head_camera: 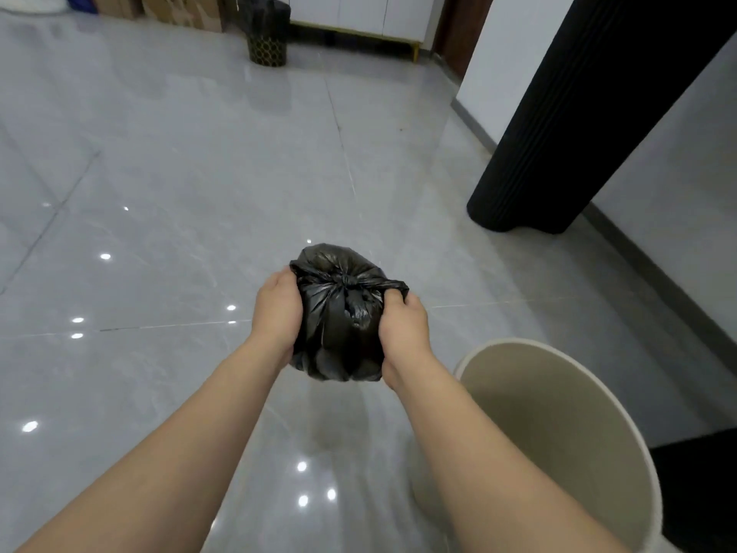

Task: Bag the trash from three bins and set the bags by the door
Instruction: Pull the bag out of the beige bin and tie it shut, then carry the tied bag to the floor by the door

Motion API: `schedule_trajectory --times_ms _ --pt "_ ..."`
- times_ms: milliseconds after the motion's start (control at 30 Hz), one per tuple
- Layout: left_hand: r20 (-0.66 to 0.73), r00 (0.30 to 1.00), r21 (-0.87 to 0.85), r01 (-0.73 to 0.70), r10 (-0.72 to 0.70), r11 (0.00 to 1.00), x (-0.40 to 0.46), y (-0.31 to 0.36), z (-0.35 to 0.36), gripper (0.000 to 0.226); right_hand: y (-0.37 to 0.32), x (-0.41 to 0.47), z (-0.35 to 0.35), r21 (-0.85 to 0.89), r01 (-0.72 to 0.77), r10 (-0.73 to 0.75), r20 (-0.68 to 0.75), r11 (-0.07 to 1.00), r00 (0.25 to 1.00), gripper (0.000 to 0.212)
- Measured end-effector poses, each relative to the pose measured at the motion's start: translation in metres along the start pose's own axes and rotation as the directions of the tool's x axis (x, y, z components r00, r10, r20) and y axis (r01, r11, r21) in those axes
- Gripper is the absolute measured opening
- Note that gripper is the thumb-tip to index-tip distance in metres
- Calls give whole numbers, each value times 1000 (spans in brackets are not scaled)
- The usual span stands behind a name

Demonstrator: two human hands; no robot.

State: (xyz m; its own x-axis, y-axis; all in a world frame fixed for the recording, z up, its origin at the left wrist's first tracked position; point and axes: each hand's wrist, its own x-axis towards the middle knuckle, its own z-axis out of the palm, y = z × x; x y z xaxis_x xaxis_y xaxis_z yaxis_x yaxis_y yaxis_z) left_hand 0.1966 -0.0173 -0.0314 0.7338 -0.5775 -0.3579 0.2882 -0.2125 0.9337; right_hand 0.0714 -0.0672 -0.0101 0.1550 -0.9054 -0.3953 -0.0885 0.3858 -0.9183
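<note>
Both hands grip a small black trash bag [339, 313] at the centre of the frame, held clear above the grey tiled floor [179, 173]. Left hand [277, 313] is wrapped around the bag's left flank, fingers curled into the plastic; right hand [402, 325] is clamped on the right side, pinching one of the loose ears that stick out from the knot [347, 282]. That knot sits at the top of the bag and looks already pulled tight, so the tying step appears finished or nearly so.

At lower right stands a cream bin [558, 433], its inside bare with no liner showing; the bag in hand likely came out of it, though that is a judgement. At the top of the frame, left of centre, a dark patterned bin [268, 45] with a black liner draped over its rim waits beside cardboard boxes [183, 10] and a white cabinet [359, 14]. A tall black ribbed column [558, 133] rises at upper right. No door can be told for certain; a dark brown panel shows at the top right edge.

By this reading, one bin of three is bagged. What comes next would be a last tug on the ears to secure the knot, a shift to a one-handed carry, and a walk to the door to set the bag down before the dark bin is tackled.
</note>
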Motion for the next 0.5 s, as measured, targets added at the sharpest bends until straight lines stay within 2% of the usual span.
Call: schedule_trajectory --times_ms 233,500 --pt "105 984 -28 -139 141 990 -27 118 80 36 -122 7 -52 105 157 -152 -57 982 987 19" --pt "262 962 -1 -82 79 997 -69 176 194 38 -203 20 -147 191 165 -123 -213 968 969 23"
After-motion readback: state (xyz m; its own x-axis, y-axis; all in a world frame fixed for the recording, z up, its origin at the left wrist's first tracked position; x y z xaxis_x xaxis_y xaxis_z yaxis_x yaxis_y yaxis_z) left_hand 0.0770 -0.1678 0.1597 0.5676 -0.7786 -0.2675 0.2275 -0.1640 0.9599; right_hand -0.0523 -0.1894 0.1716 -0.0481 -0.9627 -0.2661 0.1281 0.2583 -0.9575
